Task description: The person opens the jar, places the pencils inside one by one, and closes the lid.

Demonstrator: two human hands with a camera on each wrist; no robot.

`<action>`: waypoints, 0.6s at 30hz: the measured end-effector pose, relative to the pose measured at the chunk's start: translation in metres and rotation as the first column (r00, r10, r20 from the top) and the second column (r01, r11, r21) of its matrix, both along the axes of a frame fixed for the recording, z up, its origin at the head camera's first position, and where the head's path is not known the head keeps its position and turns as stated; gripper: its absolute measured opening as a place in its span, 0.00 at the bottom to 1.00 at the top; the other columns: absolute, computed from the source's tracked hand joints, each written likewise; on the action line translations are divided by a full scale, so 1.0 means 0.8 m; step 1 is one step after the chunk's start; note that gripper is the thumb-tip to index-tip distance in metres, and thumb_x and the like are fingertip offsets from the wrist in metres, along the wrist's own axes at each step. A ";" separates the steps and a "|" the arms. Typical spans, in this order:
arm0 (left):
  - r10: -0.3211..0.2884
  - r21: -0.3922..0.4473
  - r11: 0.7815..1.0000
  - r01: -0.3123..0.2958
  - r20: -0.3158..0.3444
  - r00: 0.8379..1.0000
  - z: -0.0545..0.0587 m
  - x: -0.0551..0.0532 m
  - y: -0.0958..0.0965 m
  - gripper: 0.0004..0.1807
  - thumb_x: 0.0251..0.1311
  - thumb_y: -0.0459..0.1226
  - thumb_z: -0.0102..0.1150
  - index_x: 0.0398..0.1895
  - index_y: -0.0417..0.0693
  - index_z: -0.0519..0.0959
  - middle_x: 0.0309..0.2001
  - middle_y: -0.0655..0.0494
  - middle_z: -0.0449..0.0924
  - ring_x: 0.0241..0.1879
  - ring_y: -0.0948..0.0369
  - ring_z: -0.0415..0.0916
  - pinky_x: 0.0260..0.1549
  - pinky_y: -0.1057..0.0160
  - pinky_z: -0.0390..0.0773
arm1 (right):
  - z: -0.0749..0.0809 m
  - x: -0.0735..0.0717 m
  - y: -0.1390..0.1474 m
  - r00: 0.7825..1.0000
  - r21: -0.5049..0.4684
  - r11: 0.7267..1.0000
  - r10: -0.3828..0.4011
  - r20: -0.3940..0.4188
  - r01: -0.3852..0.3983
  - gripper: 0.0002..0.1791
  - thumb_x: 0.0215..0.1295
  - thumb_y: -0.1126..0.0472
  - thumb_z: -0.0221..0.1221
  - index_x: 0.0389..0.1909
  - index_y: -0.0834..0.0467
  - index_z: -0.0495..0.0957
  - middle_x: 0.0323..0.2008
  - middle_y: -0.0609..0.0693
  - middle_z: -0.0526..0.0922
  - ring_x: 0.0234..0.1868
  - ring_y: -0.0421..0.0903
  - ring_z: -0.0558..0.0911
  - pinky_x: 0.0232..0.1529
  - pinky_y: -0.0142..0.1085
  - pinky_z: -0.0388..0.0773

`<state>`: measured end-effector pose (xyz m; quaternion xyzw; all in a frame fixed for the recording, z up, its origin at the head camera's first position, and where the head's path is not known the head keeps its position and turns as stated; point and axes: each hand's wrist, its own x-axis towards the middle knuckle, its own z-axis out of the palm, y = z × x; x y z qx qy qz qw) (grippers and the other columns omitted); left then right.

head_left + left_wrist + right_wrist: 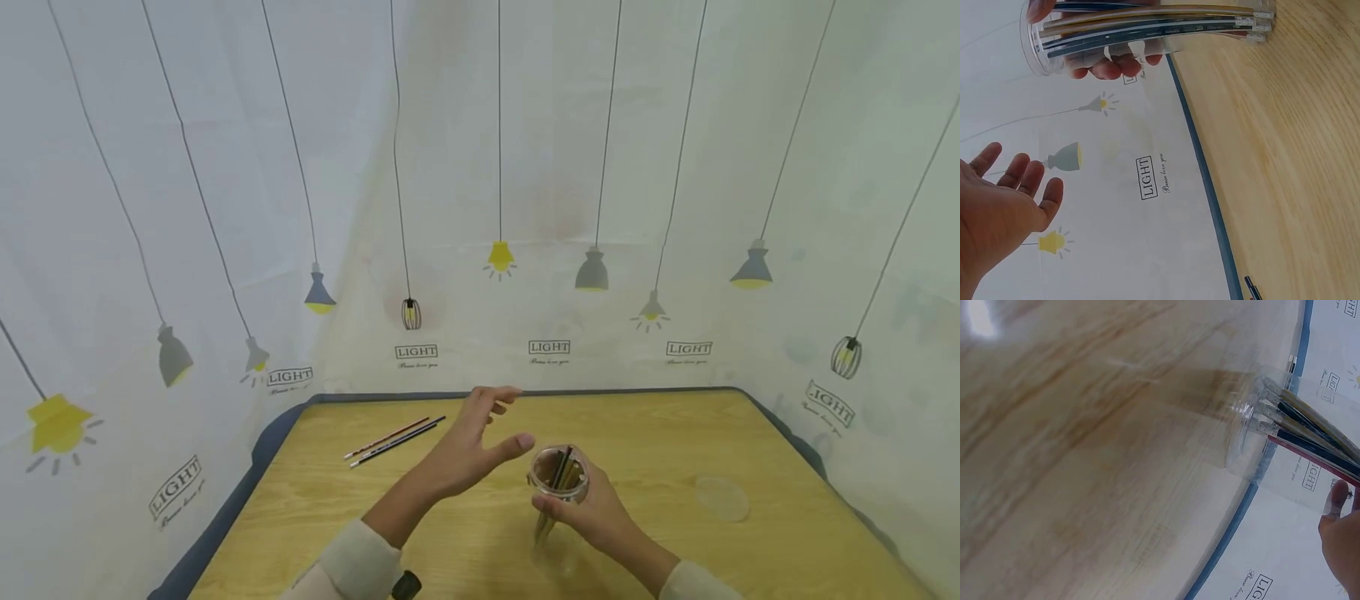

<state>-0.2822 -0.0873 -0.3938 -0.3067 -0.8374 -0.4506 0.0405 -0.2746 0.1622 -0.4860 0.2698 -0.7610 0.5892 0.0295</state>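
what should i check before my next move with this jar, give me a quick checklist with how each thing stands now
1. Right hand grips the clear jar: ok.
2. Left hand is free, holding nothing: ok.
3. Jar mouth is uncovered, with pencils inside: ok.
4. All pencils are in the jar: not ok, loose pencils lie on the table, left of the left hand.
5. Clear disc, right of the right hand, fits the jar mouth: cannot tell.
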 end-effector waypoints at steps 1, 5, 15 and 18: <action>-0.002 0.016 1.000 0.002 0.003 1.000 -0.002 0.000 -0.002 0.46 0.71 0.76 0.53 0.84 0.68 0.61 0.77 0.57 0.64 0.75 0.59 0.66 0.78 0.44 0.69 | 0.000 0.000 0.000 1.000 -0.005 1.000 0.001 0.001 -0.001 0.31 0.70 0.58 0.74 0.69 0.62 0.73 0.59 0.62 0.85 0.57 0.42 0.87 0.59 0.32 0.86; -0.014 0.045 0.999 0.014 0.016 1.000 -0.007 0.001 -0.006 0.48 0.71 0.76 0.52 0.86 0.69 0.56 0.79 0.57 0.63 0.77 0.59 0.64 0.81 0.44 0.66 | 0.002 0.001 0.000 1.000 -0.020 1.000 0.007 0.010 -0.007 0.32 0.69 0.60 0.74 0.68 0.63 0.73 0.59 0.63 0.85 0.56 0.42 0.87 0.59 0.32 0.86; 0.003 0.071 0.997 -0.004 0.006 1.000 -0.004 0.003 -0.014 0.48 0.72 0.73 0.56 0.87 0.65 0.57 0.78 0.56 0.67 0.78 0.57 0.67 0.82 0.43 0.65 | 0.000 -0.001 0.000 1.000 -0.029 0.999 0.022 0.003 -0.022 0.32 0.70 0.58 0.74 0.68 0.63 0.73 0.58 0.62 0.85 0.56 0.42 0.87 0.58 0.33 0.87; 0.015 0.067 0.998 -0.016 0.017 1.000 -0.004 0.002 -0.020 0.47 0.73 0.71 0.56 0.87 0.65 0.58 0.78 0.57 0.67 0.79 0.57 0.67 0.82 0.43 0.65 | -0.001 -0.002 0.000 1.000 -0.035 0.999 0.027 0.004 -0.027 0.32 0.70 0.59 0.74 0.69 0.63 0.73 0.58 0.63 0.84 0.56 0.43 0.87 0.58 0.33 0.87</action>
